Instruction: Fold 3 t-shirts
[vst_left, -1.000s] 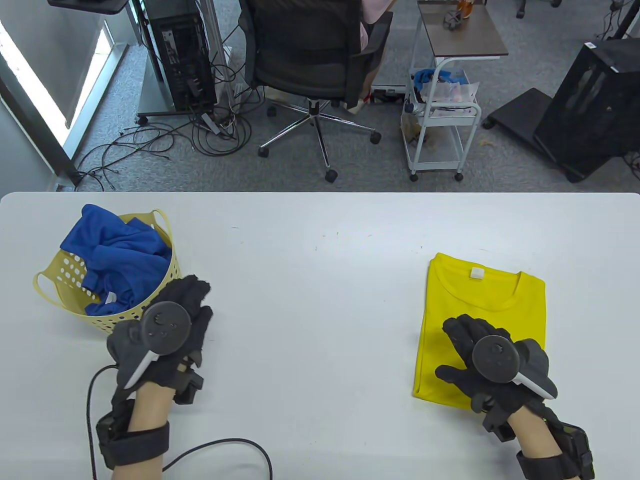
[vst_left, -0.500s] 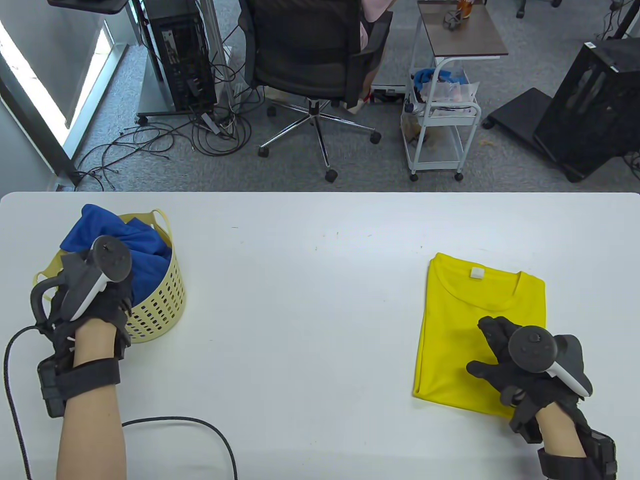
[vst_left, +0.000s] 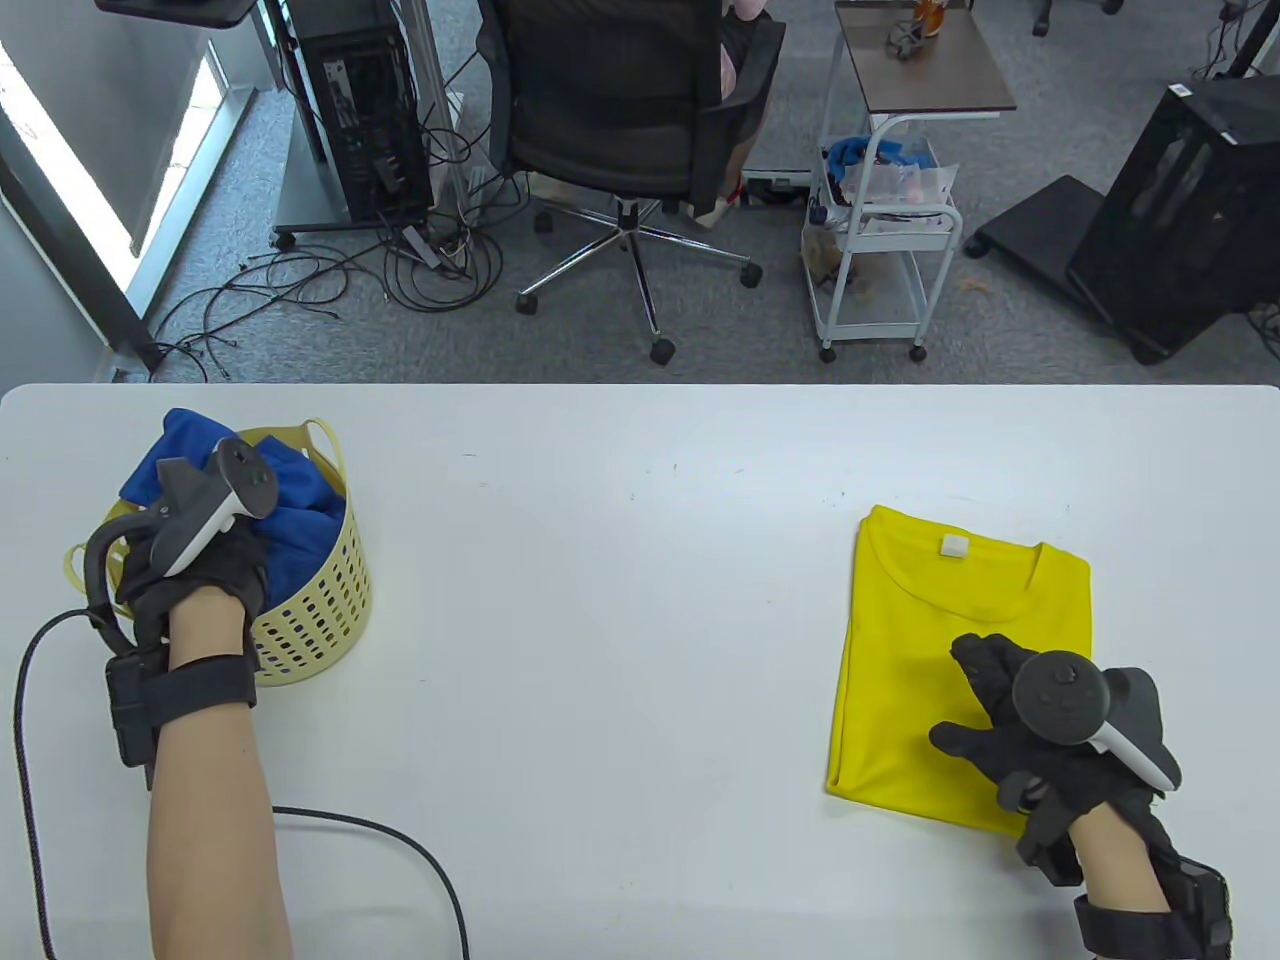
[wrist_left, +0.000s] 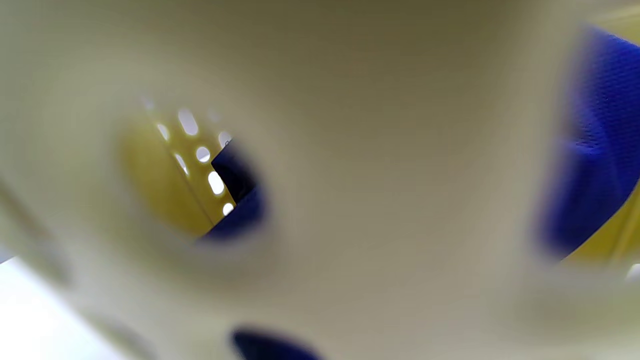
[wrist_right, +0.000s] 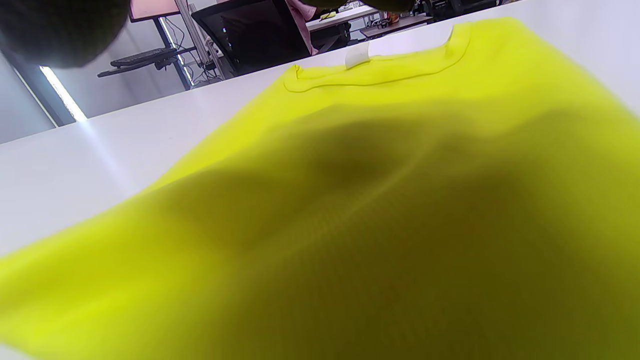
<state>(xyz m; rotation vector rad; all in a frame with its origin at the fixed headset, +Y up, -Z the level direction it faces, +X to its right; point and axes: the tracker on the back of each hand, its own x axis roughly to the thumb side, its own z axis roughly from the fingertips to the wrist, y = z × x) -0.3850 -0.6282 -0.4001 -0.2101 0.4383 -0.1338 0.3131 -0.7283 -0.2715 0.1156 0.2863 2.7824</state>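
Two gloved hands, two shirts on the white table (vst_left: 640, 560).
Nearest, the right hand (vst_left: 1010, 735) rests flat with straight fingers on the folded yellow t-shirt (vst_left: 930, 620). Farther left, the left hand (vst_left: 200, 575) reaches into the pale yellow plastic basket (vst_left: 315, 615) onto the crumpled blue t-shirt (vst_left: 300, 500); I cannot tell its fingers.

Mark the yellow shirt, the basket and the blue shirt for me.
yellow shirt (vst_left: 930, 620): table view, bare front below the collar.
basket (vst_left: 320, 610): table view, perforated outer wall.
blue shirt (vst_left: 300, 505): table view, fabric bunched inside the basket.
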